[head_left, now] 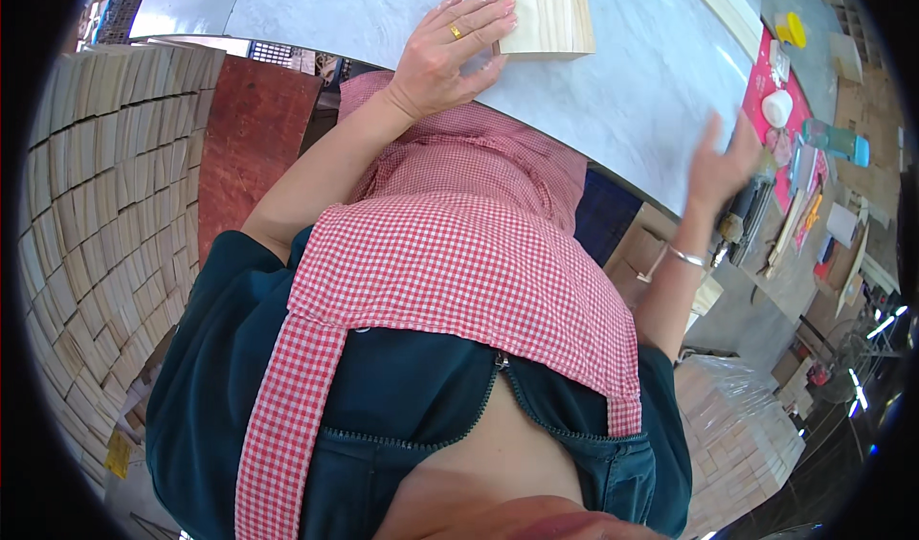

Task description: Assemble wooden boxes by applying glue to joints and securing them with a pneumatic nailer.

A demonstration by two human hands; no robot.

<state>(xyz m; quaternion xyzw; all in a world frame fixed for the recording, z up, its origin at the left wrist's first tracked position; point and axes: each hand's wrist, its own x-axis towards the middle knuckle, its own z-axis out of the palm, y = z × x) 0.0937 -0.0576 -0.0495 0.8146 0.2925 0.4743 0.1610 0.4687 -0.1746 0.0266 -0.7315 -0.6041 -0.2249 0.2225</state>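
Observation:
A pale wooden block (542, 13) lies at the near part of the grey marbled tabletop, its near end face towards me. My left hand (450, 50), with a gold ring, rests at the block's left edge. Its fingers are stretched out and the fingertips touch the wood, while the thumb lies by the near corner. My right hand (723, 162) is over the table's right edge, away from the block. It is smeared by motion, but thumb and fingers look apart with nothing visible between them.
Stacked wooden pieces (115, 214) rise at left beside a reddish-brown board (251, 138). Long pale strips (718, 4) lie at the table's far right. A side bench holds a yellow tape dispenser-like object (791, 30), a bottle (835, 142) and tools. Wrapped wood (732, 435) stands lower right.

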